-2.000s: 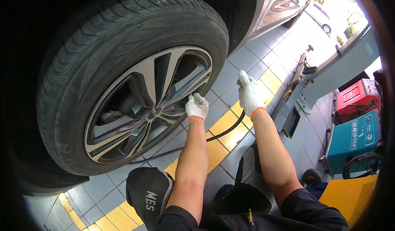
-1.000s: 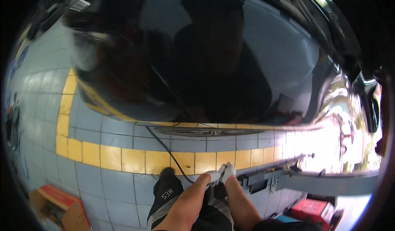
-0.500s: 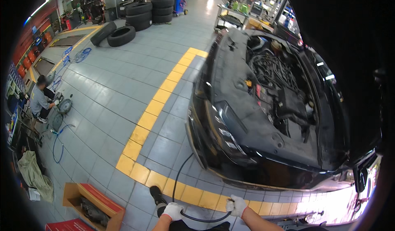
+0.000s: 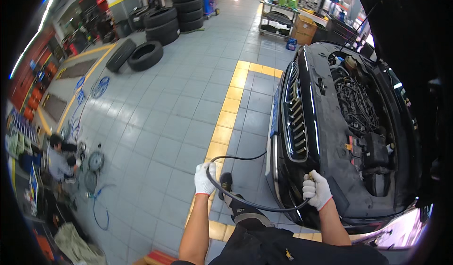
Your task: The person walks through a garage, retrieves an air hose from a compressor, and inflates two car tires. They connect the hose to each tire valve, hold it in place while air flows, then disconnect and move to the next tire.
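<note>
A black hose (image 4: 264,208) comes from under the front of a black car (image 4: 288,170) and passes through my left hand (image 4: 205,178). From there it sags in a loop to my right hand (image 4: 317,189). Both hands wear white gloves with their fingers wrapped round the hose. In my right fist is the hose's end part, and a small brass-coloured tip shows above the fingers. That hand is just in front of the car's front corner. The hood is raised, leaving the engine bay (image 4: 361,118) exposed beside the grille (image 4: 296,118).
Yellow floor tiles (image 4: 225,119) run along the car's front. A person (image 4: 60,160) crouches at the left by round metal parts (image 4: 96,161) and blue air hoses (image 4: 100,87). Tyres (image 4: 145,56) lie and stand farther back. A cart (image 4: 278,20) and cardboard box (image 4: 303,29) stand beyond the car.
Both my hands have risen with the hose, its loop now higher before the car. My view has shifted, showing the grille; the open red box has mostly left the lower edge.
</note>
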The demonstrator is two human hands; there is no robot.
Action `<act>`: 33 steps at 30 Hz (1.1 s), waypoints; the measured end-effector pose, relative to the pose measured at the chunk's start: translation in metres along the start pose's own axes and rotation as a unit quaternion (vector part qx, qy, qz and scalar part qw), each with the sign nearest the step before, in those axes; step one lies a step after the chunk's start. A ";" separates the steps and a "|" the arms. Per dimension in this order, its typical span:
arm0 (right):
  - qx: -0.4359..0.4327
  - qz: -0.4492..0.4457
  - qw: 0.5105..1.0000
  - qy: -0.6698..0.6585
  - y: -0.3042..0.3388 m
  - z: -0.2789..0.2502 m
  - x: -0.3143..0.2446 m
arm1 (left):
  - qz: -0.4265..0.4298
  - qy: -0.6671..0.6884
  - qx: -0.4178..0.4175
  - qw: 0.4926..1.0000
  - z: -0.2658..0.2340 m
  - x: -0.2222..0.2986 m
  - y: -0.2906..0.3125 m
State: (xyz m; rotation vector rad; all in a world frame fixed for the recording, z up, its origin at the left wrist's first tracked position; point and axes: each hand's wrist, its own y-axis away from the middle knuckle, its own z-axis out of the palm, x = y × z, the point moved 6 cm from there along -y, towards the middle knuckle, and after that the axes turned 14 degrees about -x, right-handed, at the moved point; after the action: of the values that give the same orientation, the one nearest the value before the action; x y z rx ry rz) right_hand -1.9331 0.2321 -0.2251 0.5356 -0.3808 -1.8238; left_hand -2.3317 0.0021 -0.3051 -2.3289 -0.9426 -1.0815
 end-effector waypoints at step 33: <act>0.177 -0.167 0.938 -0.248 -0.985 0.146 -0.613 | 0.408 0.108 -0.081 0.903 0.194 0.294 -1.531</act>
State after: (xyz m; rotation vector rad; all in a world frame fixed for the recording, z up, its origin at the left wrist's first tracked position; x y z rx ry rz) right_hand -2.6465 1.1175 -0.4993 0.3897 -1.0288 -2.2327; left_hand -3.1944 1.2952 -0.0802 -2.2855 0.2345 -1.0165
